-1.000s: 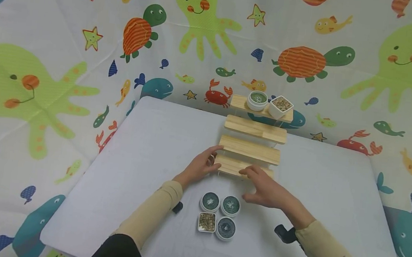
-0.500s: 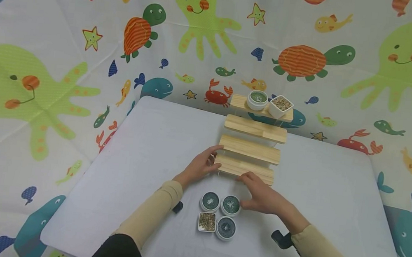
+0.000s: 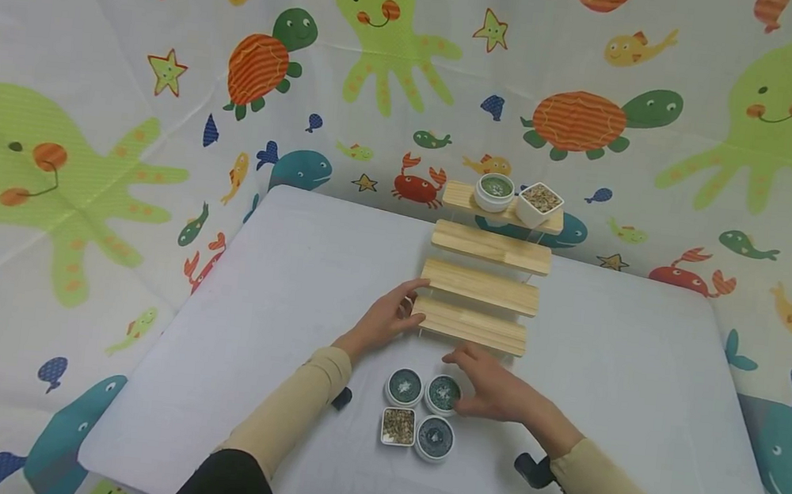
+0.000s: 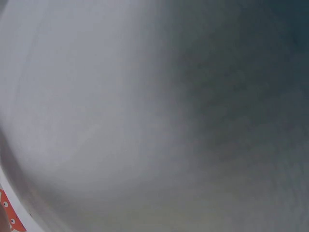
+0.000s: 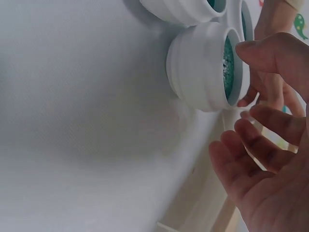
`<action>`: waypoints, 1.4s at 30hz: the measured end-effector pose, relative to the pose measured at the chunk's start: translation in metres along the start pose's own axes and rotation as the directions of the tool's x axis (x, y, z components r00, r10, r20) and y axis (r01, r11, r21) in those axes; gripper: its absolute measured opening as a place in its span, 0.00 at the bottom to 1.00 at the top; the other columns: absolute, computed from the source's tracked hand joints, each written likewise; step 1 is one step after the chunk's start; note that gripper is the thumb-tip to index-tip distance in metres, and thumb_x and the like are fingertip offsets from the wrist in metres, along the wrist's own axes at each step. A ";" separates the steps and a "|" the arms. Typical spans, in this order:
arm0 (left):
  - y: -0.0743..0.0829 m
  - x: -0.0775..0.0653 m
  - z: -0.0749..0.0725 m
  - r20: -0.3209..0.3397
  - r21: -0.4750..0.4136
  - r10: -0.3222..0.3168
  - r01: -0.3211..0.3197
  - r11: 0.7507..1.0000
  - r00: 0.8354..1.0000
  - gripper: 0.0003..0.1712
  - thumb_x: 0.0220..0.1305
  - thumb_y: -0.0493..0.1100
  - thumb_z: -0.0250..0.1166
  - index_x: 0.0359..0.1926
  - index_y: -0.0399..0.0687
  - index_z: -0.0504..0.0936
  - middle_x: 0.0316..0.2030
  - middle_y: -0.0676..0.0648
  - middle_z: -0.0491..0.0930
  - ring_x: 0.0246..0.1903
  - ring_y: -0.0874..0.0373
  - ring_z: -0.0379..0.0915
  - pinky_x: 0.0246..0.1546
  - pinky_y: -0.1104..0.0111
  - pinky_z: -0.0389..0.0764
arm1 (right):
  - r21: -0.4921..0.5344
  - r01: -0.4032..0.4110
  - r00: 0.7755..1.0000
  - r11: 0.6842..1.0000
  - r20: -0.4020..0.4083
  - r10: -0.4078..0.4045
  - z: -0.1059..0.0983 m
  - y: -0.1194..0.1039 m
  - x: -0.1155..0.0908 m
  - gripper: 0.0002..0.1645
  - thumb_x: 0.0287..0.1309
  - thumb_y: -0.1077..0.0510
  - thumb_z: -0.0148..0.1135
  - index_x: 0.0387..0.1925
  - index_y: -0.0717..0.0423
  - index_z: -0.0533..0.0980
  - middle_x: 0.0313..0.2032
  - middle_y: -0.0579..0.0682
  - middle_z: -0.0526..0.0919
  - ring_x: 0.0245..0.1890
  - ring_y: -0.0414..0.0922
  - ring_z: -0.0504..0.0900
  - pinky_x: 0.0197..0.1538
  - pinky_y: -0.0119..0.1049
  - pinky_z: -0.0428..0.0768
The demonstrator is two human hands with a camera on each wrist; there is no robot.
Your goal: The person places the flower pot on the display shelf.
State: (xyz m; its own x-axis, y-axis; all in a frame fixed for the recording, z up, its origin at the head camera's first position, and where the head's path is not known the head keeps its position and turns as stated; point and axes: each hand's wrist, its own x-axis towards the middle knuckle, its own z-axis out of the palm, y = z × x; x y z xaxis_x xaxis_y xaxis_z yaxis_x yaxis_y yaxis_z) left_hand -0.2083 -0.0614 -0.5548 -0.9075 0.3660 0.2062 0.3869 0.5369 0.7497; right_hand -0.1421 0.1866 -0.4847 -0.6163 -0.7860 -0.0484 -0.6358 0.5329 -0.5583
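My left hand holds the left end of a tiered wooden stand, finger at one step and thumb at the lowest. My right hand hovers with spread, bent fingers over a white round pot filled with green granules. In the right wrist view its thumb and fingers surround the rim of the same pot, without a clear grip. Beside it are another green-filled round pot, a square pot with brownish gravel and a dark-filled round pot. The left wrist view is blurred.
A green-filled round pot and a gravel-filled square pot stand on the top step. White cloth covers the table. Behind hangs a printed sea-animal curtain.
My right hand has come down from the stand's lowest step toward the near pots, moving slightly left. My left hand has stayed at the stand's left end.
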 end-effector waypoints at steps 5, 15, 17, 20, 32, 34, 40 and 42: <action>0.001 0.001 0.002 -0.011 0.008 0.003 -0.003 1.000 1.000 0.36 0.61 0.49 0.60 0.67 0.71 0.54 0.42 0.51 0.72 0.36 0.62 0.71 0.39 0.69 0.75 | 0.019 -0.021 0.999 1.000 0.036 0.020 0.003 0.002 -0.001 0.38 0.39 0.57 0.70 0.55 0.62 0.68 0.49 0.53 0.70 0.50 0.46 0.70 0.53 0.44 0.71; 0.002 0.005 0.004 -0.020 0.021 -0.003 0.004 1.000 1.000 0.37 0.61 0.49 0.60 0.67 0.72 0.53 0.42 0.51 0.72 0.36 0.63 0.71 0.38 0.70 0.75 | 0.020 -0.020 0.998 1.000 0.061 0.018 0.003 0.007 -0.003 0.37 0.40 0.56 0.70 0.54 0.62 0.69 0.48 0.51 0.70 0.47 0.44 0.70 0.51 0.41 0.71; 0.002 0.005 0.004 -0.022 0.021 0.000 0.001 1.000 1.000 0.37 0.61 0.49 0.61 0.67 0.71 0.54 0.42 0.51 0.72 0.36 0.63 0.71 0.38 0.70 0.75 | 0.022 -0.020 0.998 1.000 0.065 0.018 0.004 0.007 -0.003 0.37 0.40 0.56 0.70 0.55 0.62 0.69 0.48 0.51 0.70 0.47 0.44 0.70 0.52 0.41 0.71; 0.002 0.005 0.004 -0.024 0.022 0.002 -0.002 1.000 1.000 0.37 0.61 0.49 0.61 0.67 0.70 0.54 0.42 0.51 0.73 0.36 0.63 0.71 0.38 0.71 0.75 | 0.019 -0.017 0.998 1.000 0.066 0.016 0.005 0.008 -0.003 0.36 0.40 0.57 0.70 0.54 0.62 0.69 0.48 0.52 0.70 0.48 0.44 0.70 0.52 0.41 0.72; 0.002 0.005 0.005 -0.034 0.029 0.001 0.000 1.000 0.999 0.37 0.61 0.49 0.61 0.67 0.70 0.54 0.42 0.50 0.73 0.35 0.64 0.71 0.38 0.72 0.74 | 0.038 -0.038 0.996 0.999 0.088 0.034 0.012 0.011 -0.003 0.36 0.42 0.54 0.70 0.54 0.60 0.68 0.48 0.50 0.70 0.47 0.42 0.72 0.51 0.38 0.73; 0.002 0.005 0.005 -0.039 0.029 0.004 -0.003 1.000 0.999 0.37 0.60 0.48 0.61 0.67 0.69 0.54 0.42 0.50 0.73 0.35 0.64 0.71 0.38 0.71 0.75 | 0.031 -0.037 0.996 0.999 0.085 0.034 0.012 0.011 -0.003 0.36 0.42 0.54 0.70 0.54 0.60 0.68 0.48 0.50 0.70 0.46 0.41 0.72 0.50 0.37 0.74; 0.004 0.005 0.005 -0.037 0.041 0.003 -0.002 0.999 0.999 0.36 0.61 0.49 0.61 0.67 0.69 0.54 0.42 0.50 0.72 0.35 0.63 0.71 0.38 0.71 0.75 | 0.020 -0.038 0.997 0.999 0.074 0.037 0.013 0.012 -0.003 0.34 0.41 0.55 0.70 0.52 0.58 0.68 0.47 0.49 0.70 0.44 0.40 0.71 0.48 0.36 0.74; 0.004 0.005 0.005 -0.036 0.042 0.001 0.000 0.999 0.999 0.36 0.61 0.49 0.61 0.67 0.68 0.54 0.42 0.50 0.72 0.36 0.63 0.71 0.38 0.71 0.75 | 0.023 -0.041 0.997 0.999 0.069 0.040 0.013 0.013 -0.003 0.33 0.41 0.55 0.69 0.52 0.58 0.68 0.47 0.49 0.70 0.44 0.40 0.71 0.48 0.37 0.74</action>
State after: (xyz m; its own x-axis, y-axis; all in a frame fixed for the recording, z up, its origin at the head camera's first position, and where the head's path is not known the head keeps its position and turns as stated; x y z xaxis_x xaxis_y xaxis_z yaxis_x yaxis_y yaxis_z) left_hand -0.2102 -0.0539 -0.5540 -0.9123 0.3391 0.2298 0.3932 0.5680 0.7230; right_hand -0.1426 0.1914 -0.5028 -0.6073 -0.7841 -0.1276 -0.5987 0.5574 -0.5752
